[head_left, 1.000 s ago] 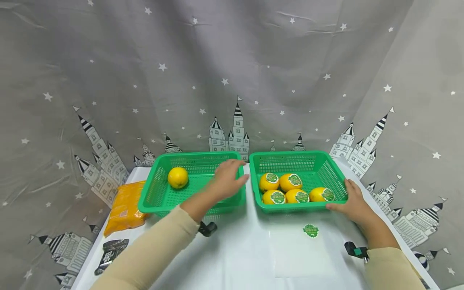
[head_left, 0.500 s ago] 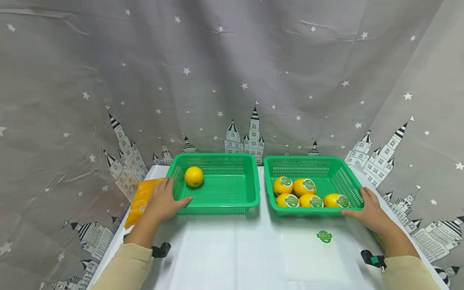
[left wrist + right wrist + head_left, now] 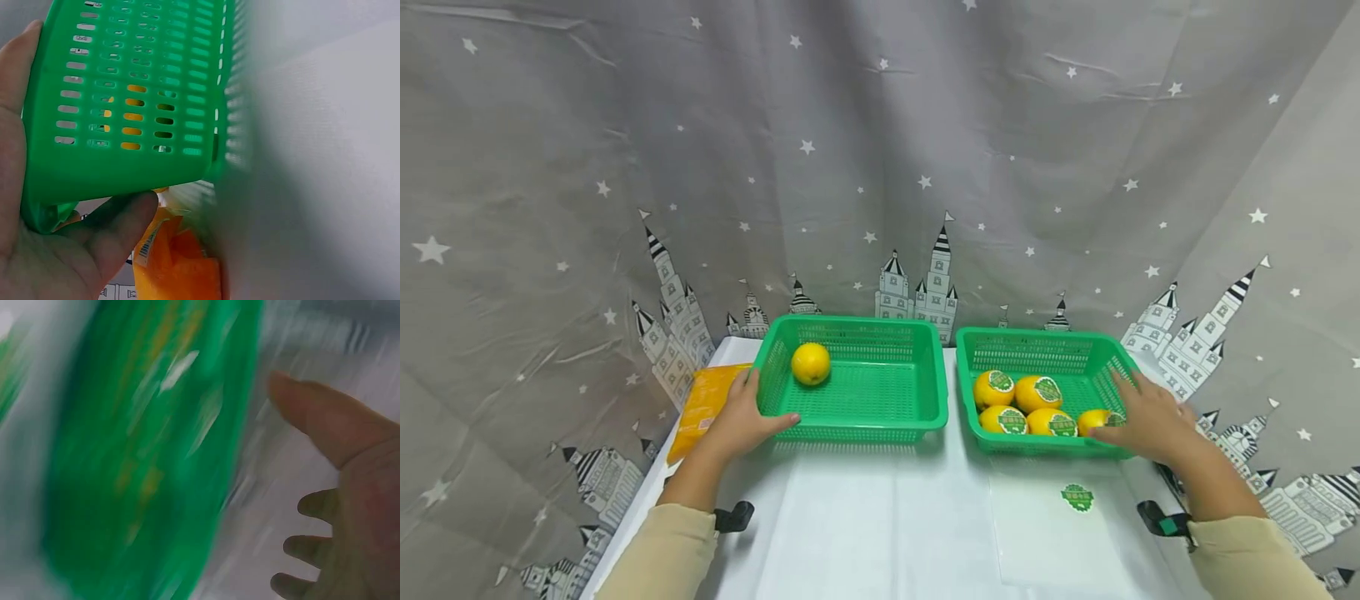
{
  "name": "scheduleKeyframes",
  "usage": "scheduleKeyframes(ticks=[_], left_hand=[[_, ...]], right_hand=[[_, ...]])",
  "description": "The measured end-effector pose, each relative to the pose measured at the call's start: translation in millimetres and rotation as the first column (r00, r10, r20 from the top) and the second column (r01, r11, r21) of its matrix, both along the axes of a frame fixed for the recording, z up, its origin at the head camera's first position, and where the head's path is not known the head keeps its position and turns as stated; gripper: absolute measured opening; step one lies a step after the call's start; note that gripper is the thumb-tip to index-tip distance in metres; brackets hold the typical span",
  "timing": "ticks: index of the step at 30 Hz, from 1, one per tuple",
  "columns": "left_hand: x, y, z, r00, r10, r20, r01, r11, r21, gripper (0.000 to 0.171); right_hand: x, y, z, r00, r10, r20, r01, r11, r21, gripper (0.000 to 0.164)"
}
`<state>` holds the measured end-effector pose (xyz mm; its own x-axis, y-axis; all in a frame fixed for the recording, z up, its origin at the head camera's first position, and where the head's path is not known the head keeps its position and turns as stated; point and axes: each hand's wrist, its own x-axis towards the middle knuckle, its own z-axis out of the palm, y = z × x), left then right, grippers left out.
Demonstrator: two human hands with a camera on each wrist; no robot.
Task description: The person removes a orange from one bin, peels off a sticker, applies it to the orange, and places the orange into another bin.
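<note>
The left green basket [image 3: 865, 434] holds one plain orange [image 3: 811, 364] near its left end. My left hand [image 3: 739, 423] grips its near left corner, thumb at the front and fingers along the left side. Close up in the left wrist view, the basket's slotted wall [image 3: 112, 169] lies between thumb and fingers. In the right green basket [image 3: 1022, 443] are several oranges [image 3: 1037, 393] with green stickers. Over that basket's near right corner is my right hand [image 3: 1153, 421], partly covering the rightmost orange. The right wrist view, blurred, shows its fingers spread apart from the basket wall.
An orange plastic package [image 3: 706, 408] lies left of the left basket. On the white table [image 3: 850, 517], a pale sheet [image 3: 1045, 542] with one green sticker [image 3: 1078, 498] lies before the right basket. A grey patterned curtain [image 3: 865, 150] hangs behind.
My left hand has moved from the left basket's right end to its near left corner. The right hand has let go of the right basket's corner and shifted slightly over it.
</note>
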<state>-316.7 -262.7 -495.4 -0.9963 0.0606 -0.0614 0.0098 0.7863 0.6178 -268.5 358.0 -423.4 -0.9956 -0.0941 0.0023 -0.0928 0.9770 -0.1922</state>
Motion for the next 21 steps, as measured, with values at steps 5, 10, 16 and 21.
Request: scheduleKeyframes(ticks=[5,10,16,21], left_hand=[[2.2,-5,1.4,1.0,0.011,0.001,-0.011,1.0,-0.009,0.139],[5.1,-10,1.1,1.0,0.024,0.011,-0.024,1.0,-0.003,0.14],[1.5,-4,-1.1,0.999,0.036,0.011,-0.036,0.999,0.021,0.141],[1.1,-1,-3.1,0.999,0.039,0.001,-0.039,0.999,0.018,0.143]], right_hand=[[-21.9,-136,21.7,0.98,0.188,-0.069,-0.198,0.96,-0.196,0.088],[-50.8,-266,6.4,0.956,0.294,-0.01,-0.237,0.751,-0.616,0.069],[-92.0,-368,-39.0,0.978,0.163,0.132,0.016,0.568,-0.823,0.065],[-111.2,-420,-57.5,0.983,0.04,0.178,0.123,0.576,-0.808,0.076]])
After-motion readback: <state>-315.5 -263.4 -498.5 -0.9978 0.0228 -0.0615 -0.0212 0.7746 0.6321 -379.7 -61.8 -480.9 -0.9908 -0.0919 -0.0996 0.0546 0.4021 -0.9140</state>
